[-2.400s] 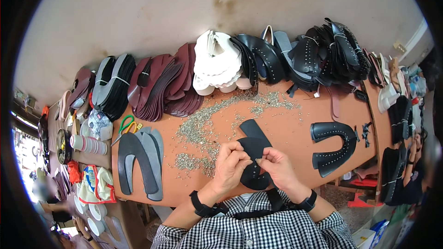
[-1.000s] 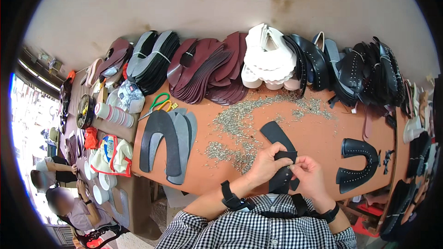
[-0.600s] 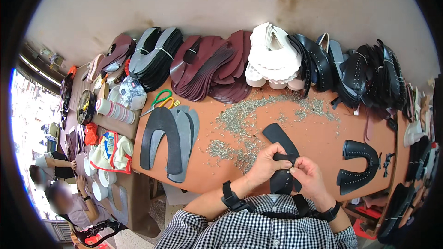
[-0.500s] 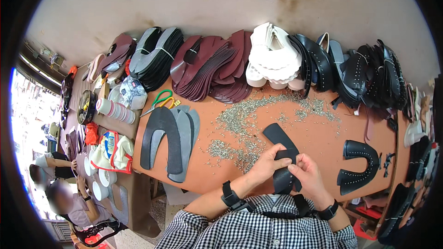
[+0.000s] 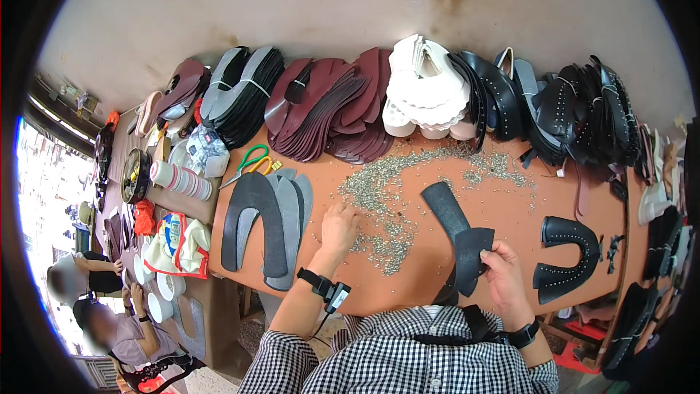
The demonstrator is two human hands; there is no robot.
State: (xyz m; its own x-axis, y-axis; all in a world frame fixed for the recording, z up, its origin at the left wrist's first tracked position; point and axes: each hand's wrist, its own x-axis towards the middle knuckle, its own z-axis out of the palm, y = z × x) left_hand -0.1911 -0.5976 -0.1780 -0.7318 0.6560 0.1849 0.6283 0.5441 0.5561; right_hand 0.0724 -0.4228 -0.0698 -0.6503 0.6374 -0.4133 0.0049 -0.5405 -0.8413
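Observation:
My right hand (image 5: pixel 503 273) pinches the edge of a curved black leather shoe upper (image 5: pixel 474 248), which hangs over the table's near side in front of my body. One end of it stretches away toward the loose studs. Over at the left edge of the scattered small metal studs (image 5: pixel 375 190), my left hand (image 5: pixel 340 228) is low on the table, its fingers bent and drawn together. Whatever its fingertips hold, if anything, is too small to make out.
Grey and black U-shaped uppers (image 5: pixel 251 219) lie at left, near scissors (image 5: pixel 251 160). A studded black upper (image 5: pixel 569 259) rests at right. Bundled maroon pieces (image 5: pixel 328 109), white pieces (image 5: pixel 426 84) and black ones line the wall. Two people (image 5: pixel 120 314) sit at far left.
My left hand has let go of the black upper and moved left to the studs. My right hand keeps hold of the upper, slightly further right.

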